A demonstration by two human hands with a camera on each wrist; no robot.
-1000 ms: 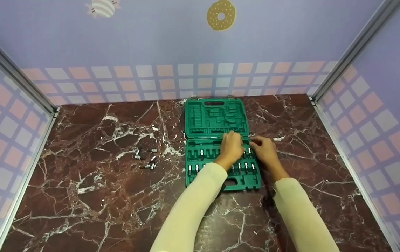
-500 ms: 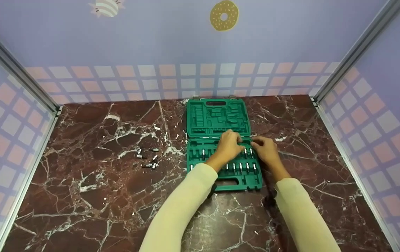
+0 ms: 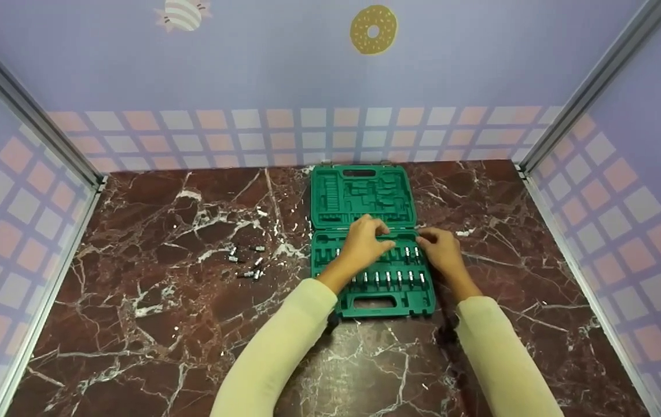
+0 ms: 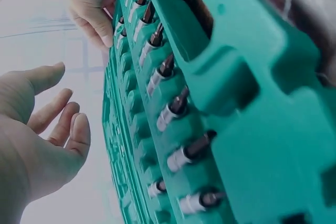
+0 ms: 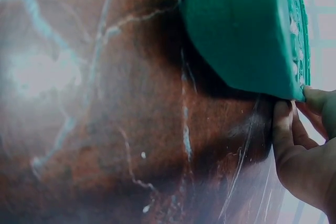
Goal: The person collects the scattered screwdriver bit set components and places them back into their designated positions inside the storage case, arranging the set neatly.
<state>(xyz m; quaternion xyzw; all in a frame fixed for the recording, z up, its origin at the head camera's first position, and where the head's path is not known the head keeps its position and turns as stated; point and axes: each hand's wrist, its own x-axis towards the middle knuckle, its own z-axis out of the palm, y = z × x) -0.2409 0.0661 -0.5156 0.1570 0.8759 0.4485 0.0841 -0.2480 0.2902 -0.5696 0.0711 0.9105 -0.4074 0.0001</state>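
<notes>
A green plastic tool case [image 3: 414, 302] lies unfolded on the table, its lid [image 3: 333, 180] toward the back wall. Socket bits [image 4: 168, 111] with silver bases and dark tips sit in a row of its slots. Two more silver bits [image 3: 407, 255] stand at the right end of the upper row. My left hand [image 3: 362, 243] hovers over the upper row, fingers spread and holding nothing, as the left wrist view also shows. At the case's right edge, my right hand [image 3: 441, 250] grips the side, thumb [image 5: 315, 98] on the rim and fingers against the outer wall.
Several loose socket bits [image 3: 248, 274] lie in a small group on the dark red marbled table [image 3: 151, 347], left of the case. White flecks are scattered near them. Patterned panels [image 3: 284, 75] enclose the back and both sides.
My left hand has drawn back to the left from the right end of the upper row, its fingers parting. My right hand stays at the case's edge.
</notes>
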